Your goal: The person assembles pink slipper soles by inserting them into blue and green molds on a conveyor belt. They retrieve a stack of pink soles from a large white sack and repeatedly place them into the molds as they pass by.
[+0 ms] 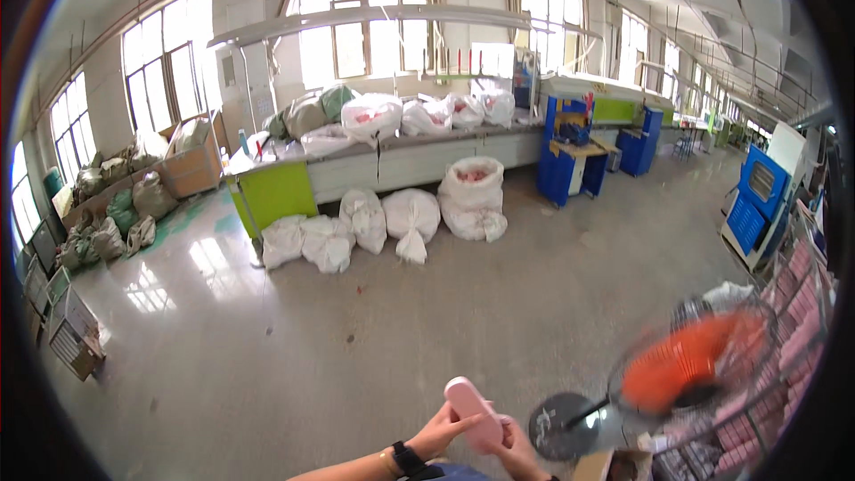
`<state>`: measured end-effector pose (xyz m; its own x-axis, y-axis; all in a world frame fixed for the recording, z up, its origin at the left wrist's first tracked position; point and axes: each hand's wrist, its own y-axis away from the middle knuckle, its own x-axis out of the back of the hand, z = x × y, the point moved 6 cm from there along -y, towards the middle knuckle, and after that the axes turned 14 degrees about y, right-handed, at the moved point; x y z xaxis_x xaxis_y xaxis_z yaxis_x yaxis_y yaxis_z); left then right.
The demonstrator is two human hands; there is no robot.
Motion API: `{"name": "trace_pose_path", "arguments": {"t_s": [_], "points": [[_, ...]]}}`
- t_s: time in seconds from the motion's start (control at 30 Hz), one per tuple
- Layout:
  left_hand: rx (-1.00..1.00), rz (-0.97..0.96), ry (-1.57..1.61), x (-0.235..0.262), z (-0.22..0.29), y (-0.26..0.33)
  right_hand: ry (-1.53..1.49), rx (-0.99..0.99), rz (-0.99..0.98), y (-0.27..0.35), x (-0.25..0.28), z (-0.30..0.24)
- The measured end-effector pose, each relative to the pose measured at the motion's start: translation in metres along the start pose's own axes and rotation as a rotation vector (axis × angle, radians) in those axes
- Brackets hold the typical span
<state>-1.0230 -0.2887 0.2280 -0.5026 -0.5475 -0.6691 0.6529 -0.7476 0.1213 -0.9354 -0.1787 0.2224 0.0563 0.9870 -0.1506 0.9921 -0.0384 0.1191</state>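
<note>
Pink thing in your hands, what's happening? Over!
Left hand and right hand both grip the pink oblong piece. Orange floor fan spinning close right.

White sacks (392, 223) by a long table (419, 160), blue machines (570, 156), orange-bladed fan (690, 361) at right.

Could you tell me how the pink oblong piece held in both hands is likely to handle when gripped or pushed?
The pink oblong piece probably stays stiff: it stands up between the left hand and right hand without drooping. It seems light, pinched only by fingers. Its smooth, rounded surface might be somewhat slippery.
</note>
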Motion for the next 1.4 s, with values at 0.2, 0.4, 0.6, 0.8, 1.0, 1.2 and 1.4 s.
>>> {"name": "trace_pose_path", "arguments": {"t_s": [0.2,0.4,0.6,0.8,1.0,1.2,1.4], "points": [[-0.291,0.291,0.225,0.123,0.193,-0.161,0.069,-0.02,-0.296,-0.297,-0.011,-0.038],[-0.52,0.418,0.354,0.254,0.315,-0.323,0.186,-0.05,-0.4,-0.56,-0.017,-0.08],[-0.455,0.206,0.408,0.34,0.425,-0.556,0.167,-0.072,-0.381,-0.808,0.046,-0.117],[-0.123,0.103,0.431,0.382,0.486,-0.816,0.104,-0.057,-0.157,-1.018,0.16,-0.158],[-0.098,0.191,0.229,0.46,0.551,-1.018,-0.057,-0.175,-0.232,-1.245,0.244,-0.167],[-0.108,0.539,0.265,0.587,0.642,-1.069,-0.22,-0.281,-0.156,-1.549,0.316,-0.183],[-0.174,0.967,0.486,0.787,0.691,-1.075,-0.015,-0.13,0.187,-1.828,0.405,-0.249]]}}
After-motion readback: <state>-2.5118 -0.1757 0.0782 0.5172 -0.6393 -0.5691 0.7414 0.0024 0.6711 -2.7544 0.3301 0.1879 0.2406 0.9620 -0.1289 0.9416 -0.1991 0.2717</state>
